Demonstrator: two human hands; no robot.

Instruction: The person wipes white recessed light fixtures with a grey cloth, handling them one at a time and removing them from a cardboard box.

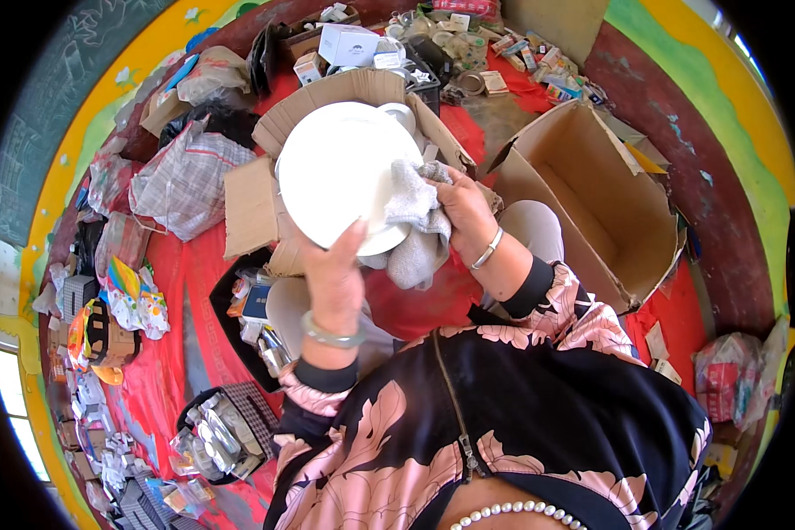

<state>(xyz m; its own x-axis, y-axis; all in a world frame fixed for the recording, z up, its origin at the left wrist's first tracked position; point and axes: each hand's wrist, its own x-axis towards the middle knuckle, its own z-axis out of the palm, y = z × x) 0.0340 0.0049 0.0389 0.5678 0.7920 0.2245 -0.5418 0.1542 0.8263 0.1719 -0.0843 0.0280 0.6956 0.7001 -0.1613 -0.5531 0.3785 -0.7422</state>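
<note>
A large round white plate [336,172] is held up in front of me, over an open cardboard box [362,86]. My left hand [334,278], with a pale bangle on its wrist, grips the plate's near edge; its fingers are partly blurred. My right hand [462,208], a silver bracelet on its wrist, is closed on a grey cloth [415,203]. The cloth lies against the plate's right side and hangs below its rim. More white dishes [399,115] show inside the box behind the plate, mostly hidden.
On my right stands a large open cardboard box [583,199]. A black container [247,309] of packages sits by my left knee, and a checked basket [230,433] of bottles further left. A plaid bag [194,172], piled small boxes and jars line the wall. Red sheeting [185,300] covers the floor.
</note>
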